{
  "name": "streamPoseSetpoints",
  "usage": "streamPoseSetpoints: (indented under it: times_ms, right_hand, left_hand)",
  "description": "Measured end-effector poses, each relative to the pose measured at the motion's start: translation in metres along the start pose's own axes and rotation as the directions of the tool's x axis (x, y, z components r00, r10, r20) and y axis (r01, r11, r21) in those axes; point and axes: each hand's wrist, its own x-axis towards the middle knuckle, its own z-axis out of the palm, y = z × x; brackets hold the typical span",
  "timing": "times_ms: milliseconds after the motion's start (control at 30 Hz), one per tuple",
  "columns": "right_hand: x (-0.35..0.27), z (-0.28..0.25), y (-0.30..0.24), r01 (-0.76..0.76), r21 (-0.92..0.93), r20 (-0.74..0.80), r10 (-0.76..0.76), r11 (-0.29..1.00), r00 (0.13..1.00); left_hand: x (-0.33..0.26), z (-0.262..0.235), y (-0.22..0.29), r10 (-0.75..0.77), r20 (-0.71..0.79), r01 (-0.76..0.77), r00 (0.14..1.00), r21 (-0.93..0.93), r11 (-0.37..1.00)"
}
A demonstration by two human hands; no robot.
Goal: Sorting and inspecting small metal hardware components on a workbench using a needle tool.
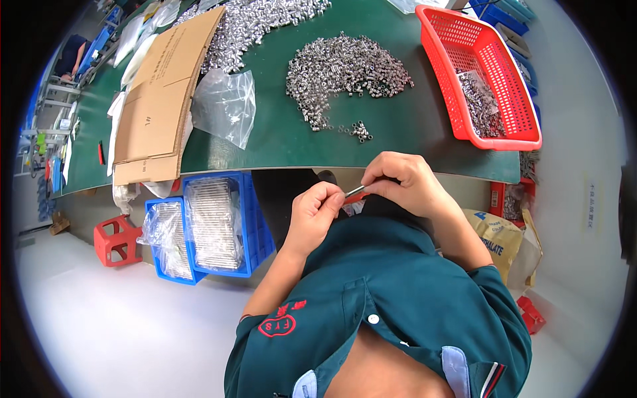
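A short, thin metal rod (355, 192) spans the gap between my hands, just off the table's front edge. My left hand (314, 211) pinches one end between thumb and forefinger. At the other end, the closed fingertips of my right hand (406, 183) grip it too. Past my hands, a few small metal rings (360, 131) lie apart on the green table (265, 147). Behind them spreads a large pile of the same small metal pieces (352, 66). Whether a ring sits on the rod is too small to tell.
A red perforated basket (446, 86) with metal parts stands at the right. To the left are flattened cardboard (156, 99), a clear plastic bag (225, 106) and another heap of shiny parts (245, 30). Below the table, blue crates (255, 225) sit near a red stool (116, 240).
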Motion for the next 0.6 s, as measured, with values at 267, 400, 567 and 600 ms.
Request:
streamPoseSetpoints:
  times_ms: [267, 400, 567, 600]
  right_hand:
    - [-0.001, 0.000, -0.009, -0.106, 0.099, 0.015, 0.105, 0.989, 0.994]
    - [-0.001, 0.011, -0.005, 0.078, 0.107, 0.066, -0.086, 0.991, 0.994]
    - [0.000, 0.007, -0.011, -0.098, 0.185, 0.012, 0.098, 0.978, 0.995]
    - [-0.001, 0.002, -0.006, -0.078, 0.106, -0.013, 0.080, 0.991, 0.997]
  left_hand:
    - [0.000, -0.001, -0.003, -0.043, 0.064, 0.054, 0.997, -0.181, 0.982]
    - [0.003, 0.004, -0.002, -0.086, 0.157, 0.137, 0.984, -0.347, 0.928]
    - [0.004, 0.005, 0.002, -0.074, 0.166, 0.139, 0.983, -0.424, 0.895]
    - [0.004, 0.005, 0.001, -0.070, 0.166, 0.135, 0.984, -0.424, 0.895]
